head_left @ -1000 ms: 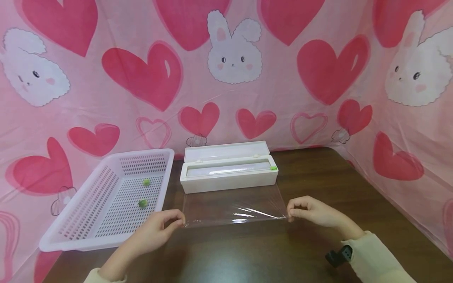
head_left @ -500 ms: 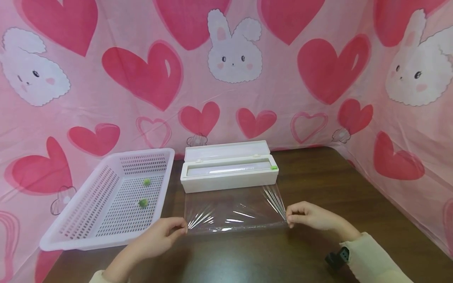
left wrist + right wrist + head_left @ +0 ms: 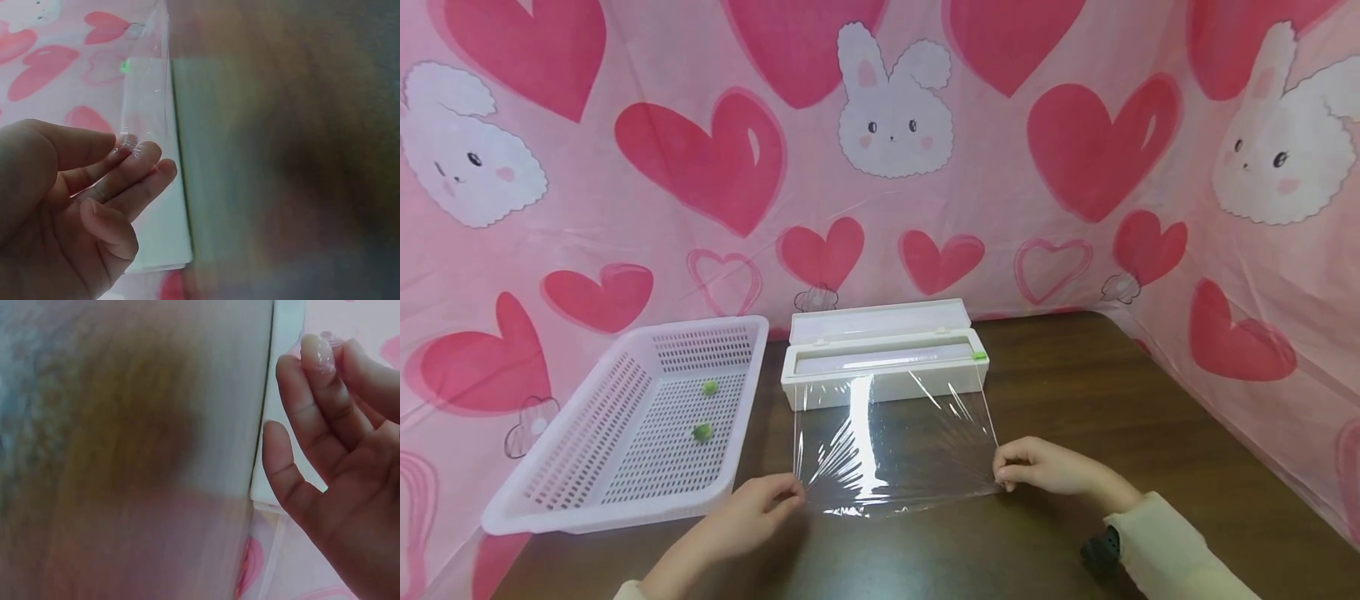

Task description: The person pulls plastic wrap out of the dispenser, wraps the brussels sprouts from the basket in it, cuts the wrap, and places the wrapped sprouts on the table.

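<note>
A clear sheet of plastic wrap (image 3: pixel 910 454) stretches from a white wrap dispenser box (image 3: pixel 887 386) toward the person. The box lid (image 3: pixel 880 320) is raised at the back, and a roll (image 3: pixel 880 358) shows inside. My left hand (image 3: pixel 752 515) pinches the sheet's near left corner; in the left wrist view, thumb and fingertips (image 3: pixel 149 152) meet on a bunched bit of film. At the near right corner my right hand (image 3: pixel 1045 471) pinches the film, also visible between thumb and fingers (image 3: pixel 325 356) in the right wrist view. The sheet is taut, creased near both hands.
A white perforated basket (image 3: pixel 748 392) stands left of the box, holding two small green items (image 3: pixel 702 432), (image 3: pixel 711 387). A green tab (image 3: pixel 979 356) marks the box's right end. A pink patterned cloth (image 3: pixel 895 200) hangs behind the brown table (image 3: pixel 1075 367).
Both hands have drawn nearer to the person and slightly inward, lengthening the sheet. The film now rises over the box's front, with brighter streaks. Basket and box have stayed put.
</note>
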A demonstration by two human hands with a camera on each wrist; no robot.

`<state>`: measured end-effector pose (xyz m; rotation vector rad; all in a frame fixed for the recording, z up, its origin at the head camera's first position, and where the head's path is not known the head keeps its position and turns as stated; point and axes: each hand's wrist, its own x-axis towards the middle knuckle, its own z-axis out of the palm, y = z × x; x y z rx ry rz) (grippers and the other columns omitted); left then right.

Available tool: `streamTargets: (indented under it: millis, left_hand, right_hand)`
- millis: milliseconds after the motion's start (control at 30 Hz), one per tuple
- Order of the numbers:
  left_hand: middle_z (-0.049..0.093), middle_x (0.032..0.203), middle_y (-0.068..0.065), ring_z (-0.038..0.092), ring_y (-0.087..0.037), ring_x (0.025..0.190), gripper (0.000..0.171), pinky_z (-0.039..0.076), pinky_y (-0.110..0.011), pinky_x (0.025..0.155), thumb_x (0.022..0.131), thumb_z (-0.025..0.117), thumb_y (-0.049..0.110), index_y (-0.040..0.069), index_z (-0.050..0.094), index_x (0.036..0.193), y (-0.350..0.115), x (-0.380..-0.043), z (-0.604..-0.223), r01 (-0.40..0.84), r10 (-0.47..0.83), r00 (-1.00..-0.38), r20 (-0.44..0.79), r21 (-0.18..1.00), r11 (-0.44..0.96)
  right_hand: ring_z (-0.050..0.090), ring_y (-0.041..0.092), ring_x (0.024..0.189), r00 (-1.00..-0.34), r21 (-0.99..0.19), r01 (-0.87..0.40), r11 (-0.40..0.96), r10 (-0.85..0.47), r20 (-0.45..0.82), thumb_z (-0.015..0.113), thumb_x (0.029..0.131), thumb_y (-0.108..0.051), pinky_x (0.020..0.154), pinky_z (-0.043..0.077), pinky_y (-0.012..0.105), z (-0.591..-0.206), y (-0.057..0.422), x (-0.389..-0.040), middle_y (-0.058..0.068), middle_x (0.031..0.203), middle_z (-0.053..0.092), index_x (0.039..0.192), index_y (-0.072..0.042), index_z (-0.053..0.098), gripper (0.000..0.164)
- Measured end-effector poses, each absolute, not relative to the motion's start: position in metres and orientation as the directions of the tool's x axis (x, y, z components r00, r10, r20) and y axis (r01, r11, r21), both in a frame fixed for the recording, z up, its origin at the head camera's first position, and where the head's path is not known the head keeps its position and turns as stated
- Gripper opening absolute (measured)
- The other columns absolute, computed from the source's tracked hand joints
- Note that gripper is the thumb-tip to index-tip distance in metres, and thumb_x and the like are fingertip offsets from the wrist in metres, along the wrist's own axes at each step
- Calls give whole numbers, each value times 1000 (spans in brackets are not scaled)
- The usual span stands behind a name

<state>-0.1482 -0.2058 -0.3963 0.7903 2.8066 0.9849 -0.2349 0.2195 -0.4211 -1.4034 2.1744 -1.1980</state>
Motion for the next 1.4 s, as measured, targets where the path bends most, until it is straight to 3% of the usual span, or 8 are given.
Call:
streamTargets:
  millis: [167, 467, 633, 800, 967, 1200, 1400]
  left_hand:
    - [60, 87, 10, 57, -10, 84, 6, 48, -33, 70, 92, 56, 18, 15, 60, 90, -205, -150, -403, 462, 485, -864, 134, 594, 659]
    - [61, 85, 7, 57, -7, 78, 8, 49, -31, 67, 93, 54, 19, 12, 56, 97, -202, -154, -409, 463, 471, -869, 150, 579, 671]
    - [56, 75, 10, 50, -3, 66, 13, 44, -27, 59, 95, 50, 22, 13, 59, 90, -197, -161, -412, 457, 464, -875, 137, 552, 697]
    - [52, 66, 12, 47, -3, 60, 17, 42, -27, 56, 93, 52, 12, 14, 59, 78, -189, -169, -413, 458, 453, -880, 141, 503, 733]
    - [54, 62, 11, 49, -3, 57, 12, 42, -27, 55, 86, 59, 4, 12, 62, 77, -183, -175, -416, 423, 425, -898, 115, 493, 760]
    - [53, 65, 11, 47, -6, 57, 11, 41, -28, 53, 78, 68, 4, 13, 62, 76, -180, -177, -419, 405, 416, -906, 80, 454, 793]
    - [52, 66, 10, 47, -8, 59, 14, 41, -30, 55, 73, 71, 5, 15, 61, 76, -180, -175, -417, 389, 425, -905, 33, 473, 791]
  right_hand:
    - [53, 8, 67, -518, -745, -621, 244, -841, 155, 52, 93, -8, 61, 45, 23, -424, 216, -235, 3, 70, 56, 83, -8, 58, 12]
    - [56, 8, 66, -601, -733, -576, 361, -796, 79, 53, 94, -13, 60, 45, 25, -426, 211, -235, -6, 72, 58, 92, -8, 59, 8]
    - [56, 8, 61, -660, -733, -539, 415, -749, 61, 54, 93, -13, 58, 45, 24, -426, 206, -239, -5, 66, 60, 85, -7, 60, 12]
    - [58, 9, 59, -692, -725, -513, 460, -721, 32, 56, 91, -8, 56, 46, 25, -424, 201, -241, -4, 63, 60, 82, -5, 62, 11]
    - [57, 10, 57, -725, -710, -472, 522, -688, -23, 61, 87, -7, 53, 45, 25, -422, 196, -241, -4, 61, 60, 78, -8, 63, 9]
    - [49, 4, 53, -707, -681, -504, 532, -706, -29, 67, 82, -5, 49, 43, 24, -424, 192, -242, -7, 61, 56, 73, -11, 62, 11]
    - [44, 3, 54, -688, -671, -517, 532, -724, -45, 70, 78, -4, 50, 39, 22, -424, 194, -242, -8, 62, 51, 78, -9, 59, 13]
